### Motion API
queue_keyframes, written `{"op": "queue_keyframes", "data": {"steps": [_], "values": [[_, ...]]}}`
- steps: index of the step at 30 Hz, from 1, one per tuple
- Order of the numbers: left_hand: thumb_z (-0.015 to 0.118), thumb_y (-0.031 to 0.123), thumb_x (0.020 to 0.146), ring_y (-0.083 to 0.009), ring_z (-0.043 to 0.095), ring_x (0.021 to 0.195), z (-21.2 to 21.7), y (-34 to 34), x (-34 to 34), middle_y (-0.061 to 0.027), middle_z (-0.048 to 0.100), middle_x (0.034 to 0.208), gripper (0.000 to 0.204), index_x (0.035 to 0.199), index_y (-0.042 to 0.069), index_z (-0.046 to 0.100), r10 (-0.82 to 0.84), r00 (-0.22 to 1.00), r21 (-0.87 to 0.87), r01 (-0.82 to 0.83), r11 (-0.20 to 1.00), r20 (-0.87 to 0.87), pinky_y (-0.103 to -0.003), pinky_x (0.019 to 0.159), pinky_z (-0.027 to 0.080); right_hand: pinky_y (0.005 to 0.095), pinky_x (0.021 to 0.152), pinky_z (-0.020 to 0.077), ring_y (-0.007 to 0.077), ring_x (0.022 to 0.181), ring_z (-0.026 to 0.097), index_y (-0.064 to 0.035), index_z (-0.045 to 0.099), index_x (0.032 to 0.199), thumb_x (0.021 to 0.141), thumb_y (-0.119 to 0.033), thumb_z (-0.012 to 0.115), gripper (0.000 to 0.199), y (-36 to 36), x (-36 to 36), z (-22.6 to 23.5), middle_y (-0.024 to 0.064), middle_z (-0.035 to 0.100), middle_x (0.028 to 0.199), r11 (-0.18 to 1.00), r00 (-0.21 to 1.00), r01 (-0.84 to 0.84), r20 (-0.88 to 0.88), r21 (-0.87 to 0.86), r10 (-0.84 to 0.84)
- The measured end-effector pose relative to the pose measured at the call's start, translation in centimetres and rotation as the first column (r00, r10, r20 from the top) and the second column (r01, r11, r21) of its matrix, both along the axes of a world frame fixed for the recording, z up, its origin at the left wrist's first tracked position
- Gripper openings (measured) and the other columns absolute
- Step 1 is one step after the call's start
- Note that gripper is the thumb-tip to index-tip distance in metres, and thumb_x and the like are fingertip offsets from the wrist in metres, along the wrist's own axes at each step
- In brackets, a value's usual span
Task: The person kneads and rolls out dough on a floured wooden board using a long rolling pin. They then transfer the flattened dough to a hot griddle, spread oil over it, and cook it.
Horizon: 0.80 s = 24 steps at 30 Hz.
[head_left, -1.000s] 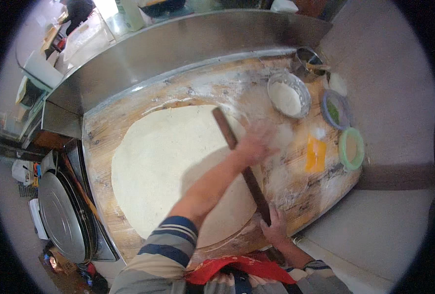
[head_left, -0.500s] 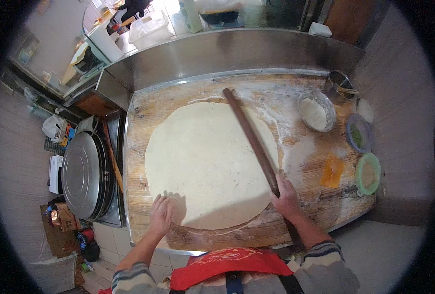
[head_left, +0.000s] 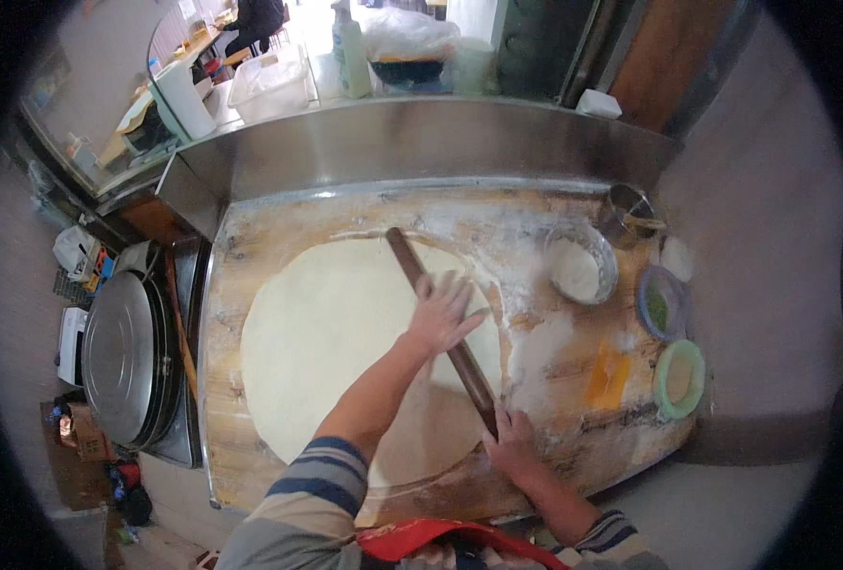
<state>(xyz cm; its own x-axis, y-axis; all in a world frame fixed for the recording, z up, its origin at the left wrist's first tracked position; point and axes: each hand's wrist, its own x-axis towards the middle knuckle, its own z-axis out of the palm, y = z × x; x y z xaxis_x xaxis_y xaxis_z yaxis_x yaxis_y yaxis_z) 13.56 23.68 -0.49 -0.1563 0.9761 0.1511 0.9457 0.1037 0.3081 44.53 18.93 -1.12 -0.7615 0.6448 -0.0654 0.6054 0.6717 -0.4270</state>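
One long dark wooden rolling pin (head_left: 440, 328) lies diagonally across one large round sheet of pale dough (head_left: 345, 351) on the floured wooden desk (head_left: 250, 247), far end up-left. The left hand (head_left: 443, 313) presses flat, fingers spread; the right hand (head_left: 510, 446) grips its near end. Three bowls sit right.

It was a commercial flatbread kitchen. A floured wooden worktop (head_left: 250, 285) lay under both hands, backed by a stainless steel counter (head_left: 421, 142). Left of them sat a large round metal griddle lid (head_left: 117, 356).
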Motion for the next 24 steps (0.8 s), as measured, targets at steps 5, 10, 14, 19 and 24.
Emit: {"op": "queue_keyframes", "data": {"steps": [5, 10, 14, 19, 24], "values": [[0.048, 0.048, 0.101, -0.0419, 0.036, 0.143, -0.8, 8.1, -0.1, -0.0233, 0.048, 0.147, 0.061, 0.140, 0.001, 0.052, -0.172, 0.914, 0.232, 0.089, 0.969, 0.367, -0.046, 0.120, 0.028, 0.0525, 0.096, 0.0477, 0.0447, 0.113, 0.056, 0.0020, 0.050, 0.139, 0.081, -0.020, 0.075, 0.067, 2.1, 1.0, -0.1, 0.0271, 0.053, 0.128, 0.967, 0.992, 0.108, -0.037, -0.233, -0.119], [0.057, 0.028, 0.100, -0.0423, 0.043, 0.138, 1.3, -4.2, 3.6, -0.0235, 0.051, 0.144, 0.044, 0.134, 0.001, 0.057, -0.203, 0.820, 0.351, 0.004, 0.936, 0.534, -0.047, 0.116, 0.035, 0.0500, 0.101, 0.0441, 0.0427, 0.114, 0.055, -0.0013, 0.050, 0.137, 0.080, -0.010, 0.071, 0.062, 2.7, 1.3, 1.6, 0.0249, 0.057, 0.121, 0.855, 0.934, 0.238, -0.134, -0.460, -0.332], [0.057, 0.023, 0.099, -0.0398, 0.046, 0.137, 4.2, -21.4, 4.1, -0.0212, 0.056, 0.140, 0.040, 0.134, 0.004, 0.059, 0.093, 0.884, 0.148, -0.179, 0.973, 0.458, -0.048, 0.115, 0.036, 0.0504, 0.109, 0.0393, 0.0432, 0.131, 0.046, 0.0011, 0.045, 0.143, 0.085, -0.012, 0.068, 0.064, 4.9, 1.7, 0.9, 0.0280, 0.048, 0.139, 0.921, 0.944, 0.322, 0.004, -0.218, -0.330], [0.061, 0.023, 0.097, -0.0387, 0.050, 0.134, 4.1, -38.4, 5.4, -0.0220, 0.058, 0.136, 0.037, 0.127, 0.002, 0.062, 0.577, 0.715, -0.055, -0.609, 0.791, 0.394, -0.047, 0.112, 0.041, 0.0507, 0.121, 0.0224, 0.0449, 0.145, 0.030, 0.0061, 0.031, 0.152, 0.094, -0.020, 0.059, 0.069, 6.0, 0.3, 1.1, 0.0283, 0.031, 0.157, 0.968, 0.988, 0.101, 0.087, 0.231, -0.124], [0.058, 0.022, 0.099, -0.0381, 0.053, 0.131, 7.0, -45.5, 5.9, -0.0239, 0.060, 0.133, 0.035, 0.126, 0.001, 0.063, 0.654, 0.511, -0.072, -0.755, 0.652, 0.558, -0.043, 0.110, 0.041, 0.0480, 0.120, 0.0262, 0.0404, 0.145, 0.034, 0.0074, 0.037, 0.148, 0.092, -0.009, 0.061, 0.063, -2.6, -7.9, 3.4, 0.0277, 0.035, 0.155, 0.930, 0.804, -0.339, -0.469, 0.142, 0.365]]}}
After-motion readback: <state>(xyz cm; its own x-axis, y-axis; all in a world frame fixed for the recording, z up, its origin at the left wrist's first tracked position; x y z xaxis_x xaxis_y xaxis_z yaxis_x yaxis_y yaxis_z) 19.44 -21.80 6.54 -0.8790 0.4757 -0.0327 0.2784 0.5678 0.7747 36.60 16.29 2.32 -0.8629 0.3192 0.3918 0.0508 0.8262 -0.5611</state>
